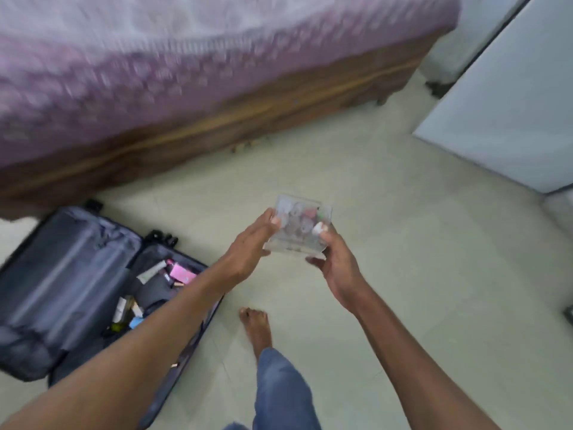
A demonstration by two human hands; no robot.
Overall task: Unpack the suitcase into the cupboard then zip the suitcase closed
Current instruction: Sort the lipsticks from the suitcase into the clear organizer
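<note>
Home bedroom: bed point(186, 103), tiled floor point(403, 243)

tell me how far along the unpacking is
Partway, it seems. Done: the suitcase lies open on the floor, its left half looking bare. In hand: both hands, left hand and right hand, hold a clear box of small items above the floor. Left: a pink box, a tube and other small things remain inside, then zipping it closed.
</note>
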